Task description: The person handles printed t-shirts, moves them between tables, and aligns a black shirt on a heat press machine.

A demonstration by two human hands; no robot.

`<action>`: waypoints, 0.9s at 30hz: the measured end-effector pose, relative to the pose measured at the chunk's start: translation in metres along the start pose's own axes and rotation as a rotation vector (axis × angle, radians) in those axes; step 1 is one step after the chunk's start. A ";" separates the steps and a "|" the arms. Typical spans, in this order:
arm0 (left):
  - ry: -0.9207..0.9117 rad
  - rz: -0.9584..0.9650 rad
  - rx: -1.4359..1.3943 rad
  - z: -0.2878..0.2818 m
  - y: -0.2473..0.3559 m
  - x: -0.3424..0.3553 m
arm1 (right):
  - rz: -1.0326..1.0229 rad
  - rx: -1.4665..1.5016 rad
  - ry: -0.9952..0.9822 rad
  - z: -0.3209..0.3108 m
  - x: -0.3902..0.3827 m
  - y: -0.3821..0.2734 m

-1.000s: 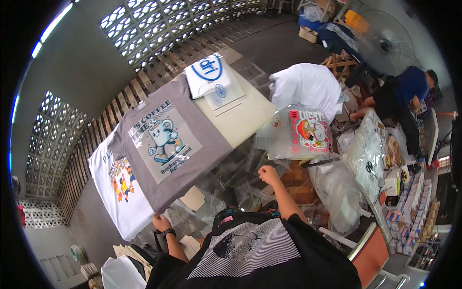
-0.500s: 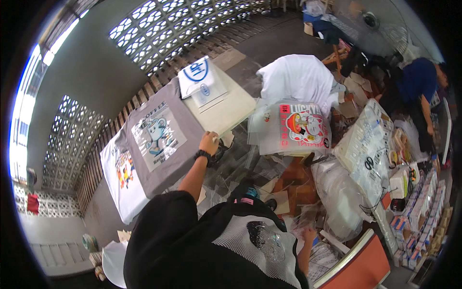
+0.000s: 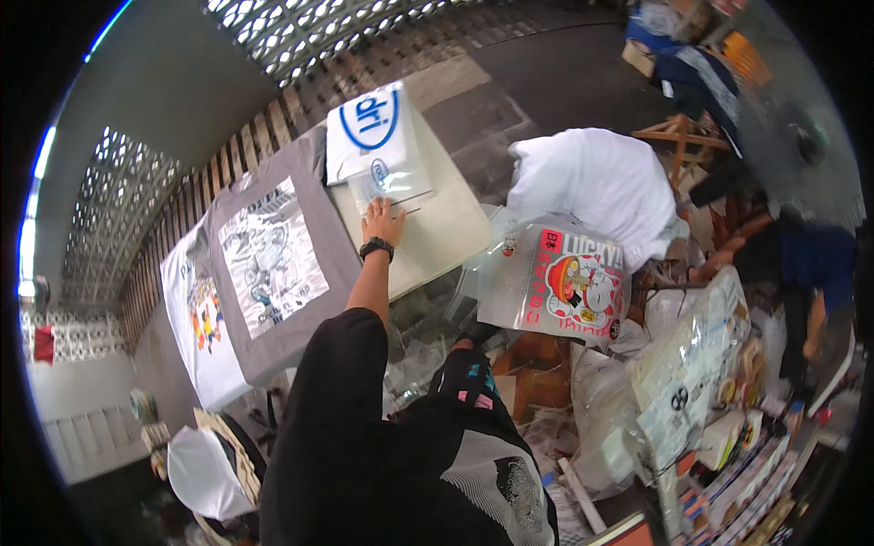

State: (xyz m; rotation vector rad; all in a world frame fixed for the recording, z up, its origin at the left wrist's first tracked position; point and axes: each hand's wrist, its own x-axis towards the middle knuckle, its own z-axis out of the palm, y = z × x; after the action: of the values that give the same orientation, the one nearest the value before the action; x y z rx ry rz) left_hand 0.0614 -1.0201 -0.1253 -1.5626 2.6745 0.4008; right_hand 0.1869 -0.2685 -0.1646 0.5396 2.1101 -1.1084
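Observation:
My left hand (image 3: 382, 225), with a dark watch on its wrist, reaches over the cream board (image 3: 437, 238). Its fingers are spread, and the tips meet the lower edge of a folded white T-shirt (image 3: 369, 155) with a blue print, which looks to be in clear plastic. Left of the hand lies a grey T-shirt (image 3: 319, 232) with a clear, shiny sheet over its print. A white T-shirt (image 3: 196, 350) with a colourful print is beyond it. My right hand is out of sight.
Right of the board lie a clear plastic bag with a red-and-pink cat print (image 3: 574, 282) and a white cloth heap (image 3: 592, 187). Clear plastic bags (image 3: 605, 428) and packed goods crowd the right. Another person (image 3: 792, 273) bends at the far right. A white chair (image 3: 205, 478) stands lower left.
My left hand has moved from the board's near edge up to the folded white T-shirt. My right hand has left the view. The whole view has shifted and turned a little.

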 end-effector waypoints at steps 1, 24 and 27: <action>0.011 -0.002 0.011 0.007 -0.006 -0.006 | -0.027 -0.020 -0.006 -0.005 0.001 -0.027; 0.343 0.427 -0.120 0.009 0.075 -0.016 | -1.197 -0.068 -0.138 0.024 -0.087 -0.578; 0.298 0.642 -0.301 0.006 0.101 -0.040 | -1.648 -0.022 -0.120 -0.014 -0.161 -0.619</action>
State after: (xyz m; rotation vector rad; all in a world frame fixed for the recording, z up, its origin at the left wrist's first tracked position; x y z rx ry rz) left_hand -0.0061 -0.9371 -0.1044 -0.7977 3.4555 0.6476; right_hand -0.0980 -0.6051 0.2994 -1.5454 2.2117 -1.7451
